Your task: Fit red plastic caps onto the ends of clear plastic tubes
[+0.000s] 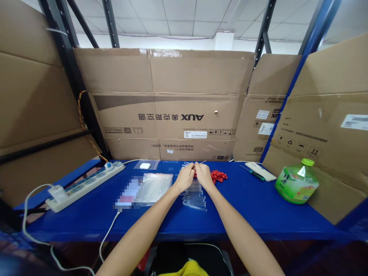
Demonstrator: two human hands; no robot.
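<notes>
My left hand (186, 176) and my right hand (202, 175) meet above the middle of the table, fingertips drawn together in a pinch. What they hold is mostly hidden by the fingers; a thin sliver sticks out beyond the right fingertips. Under and in front of the hands lies a pile of thin clear tubes (194, 197), laid roughly side by side. Small red pieces (218, 176) are heaped just right of my right hand, and a few show between the hands.
Clear plastic bags (156, 187) and a blurred phone (129, 193) with its cable lie left. A white power strip (86, 188) runs along the left edge. At the right are a green-handled screwdriver (257, 175), a white flat object (261, 171) and a green drink bottle (297, 184). Cardboard walls (172, 76) enclose the blue table.
</notes>
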